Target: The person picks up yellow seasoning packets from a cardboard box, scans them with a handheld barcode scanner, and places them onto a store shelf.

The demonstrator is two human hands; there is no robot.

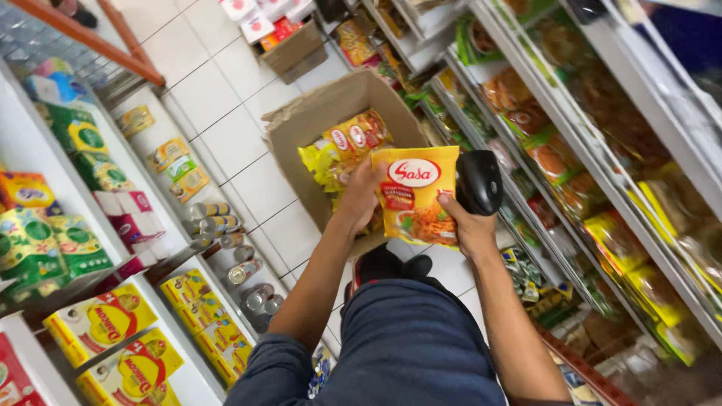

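Shop aisle, shelves [579, 143] both sides: left hand [361, 197] and right hand [470, 229] clamp a yellow packet [416, 195] above an open box [316, 120] of packets on tiles; right also grips a black scanner [479, 182].

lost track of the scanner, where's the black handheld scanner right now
In the head view, right of centre: the black scanner is in the right hand, beside the yellow packet, above the cardboard box.

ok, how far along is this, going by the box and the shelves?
Done: the shelves on both sides already look full of packets. In hand: the left hand holds a yellow packet by its edge above the cardboard box, and the right hand grips its other edge along with a black handheld scanner. Left: more yellow packets lie in the open box on the tiled floor.
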